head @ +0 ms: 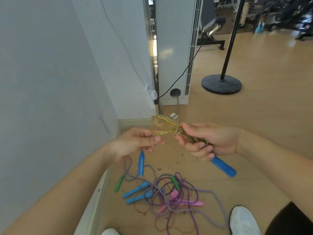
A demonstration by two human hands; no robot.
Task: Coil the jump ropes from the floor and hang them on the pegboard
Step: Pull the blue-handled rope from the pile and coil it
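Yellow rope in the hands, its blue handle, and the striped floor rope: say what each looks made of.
Yellow rope: translucent, glossy, coloured strands showing inside; probably soft plastic tube.
Striped rope: matte purple-and-white twisted strands; looks like fibre cord, fibre unclear.
Blue handle: opaque, smooth, even colour; likely moulded plastic.

even, soft daylight, faint shadows on the floor [254,133]; wide-angle bending at the edges, far background smeared with blur.
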